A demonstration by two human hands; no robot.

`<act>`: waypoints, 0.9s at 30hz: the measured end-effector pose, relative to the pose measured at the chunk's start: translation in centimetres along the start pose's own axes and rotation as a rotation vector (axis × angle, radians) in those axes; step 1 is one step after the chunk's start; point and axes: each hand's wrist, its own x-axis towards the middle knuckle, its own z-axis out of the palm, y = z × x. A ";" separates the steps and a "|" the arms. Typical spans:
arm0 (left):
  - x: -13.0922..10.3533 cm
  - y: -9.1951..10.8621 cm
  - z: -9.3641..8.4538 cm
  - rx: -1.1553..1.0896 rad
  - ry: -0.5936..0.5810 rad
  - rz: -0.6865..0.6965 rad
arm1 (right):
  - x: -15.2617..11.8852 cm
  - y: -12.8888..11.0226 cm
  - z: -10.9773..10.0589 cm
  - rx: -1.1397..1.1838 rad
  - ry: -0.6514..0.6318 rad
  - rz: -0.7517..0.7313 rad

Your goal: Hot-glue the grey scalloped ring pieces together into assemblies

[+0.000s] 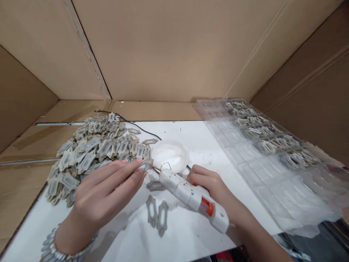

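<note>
Between the thumb and fingers of my left hand (106, 193) is a small grey frame-shaped piece (145, 165). My right hand (207, 180) grips a white glue gun (188, 194) by its handle, and the metal nozzle (156, 169) points left, at or very close to the held piece. Just behind the nozzle stands a round white dish (170, 154). One loose grey frame piece (156, 185) lies below the nozzle. Two more, a left one (151, 211) and a right one (163, 218), rest side by side nearer me.
A large heap of similar frame pieces (89, 151) covers the table's left side. At the right, a clear compartment tray (245, 153) holds small pieces in several sections. A black cord (136, 125) runs behind the dish. Cardboard walls (163, 51) enclose the white table (191, 134).
</note>
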 end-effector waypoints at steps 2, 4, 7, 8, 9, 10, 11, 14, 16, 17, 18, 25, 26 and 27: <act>-0.1 -0.1 -0.1 0.010 -0.025 0.041 | 0.0 -0.1 -0.1 -0.013 -0.006 0.003; -0.1 -0.1 -0.1 0.023 -0.049 0.068 | 0.1 -0.1 -0.2 -0.049 -0.008 0.022; 0.3 -0.1 -0.2 0.023 -0.032 0.042 | 0.1 0.1 -0.5 -0.141 0.012 0.075; 0.5 -0.1 -0.2 0.023 -0.019 0.025 | 0.1 0.3 -0.6 -0.168 0.028 0.093; 0.6 0.0 -0.2 0.021 -0.006 0.001 | 0.1 0.4 -0.7 -0.185 0.054 0.105; 0.8 0.1 -0.1 0.016 0.008 -0.027 | 0.1 0.6 -0.7 -0.189 0.091 0.107; 0.9 0.2 0.0 -0.001 0.019 -0.068 | 0.1 0.7 -0.7 -0.184 0.135 0.099; 0.8 1.0 0.7 -0.179 0.054 -0.277 | 0.0 1.1 -0.5 -0.141 0.284 0.055; 0.6 1.8 1.3 -0.368 0.070 -0.429 | 0.0 1.2 -0.1 -0.089 0.368 0.052; 0.5 2.3 1.7 -0.451 0.070 -0.485 | 0.0 1.3 0.1 -0.057 0.400 0.069; 0.5 2.8 2.1 -0.515 0.063 -0.522 | 0.0 1.2 0.3 -0.020 0.420 0.101; 2.0 5.4 3.9 -0.632 0.016 -0.600 | 0.3 0.1 0.6 0.416 0.340 0.345; 2.2 5.7 4.0 -0.641 0.014 -0.615 | 0.3 0.2 0.7 0.468 0.331 0.330; 2.4 5.9 4.2 -0.649 0.015 -0.631 | 0.2 0.2 0.7 0.518 0.328 0.308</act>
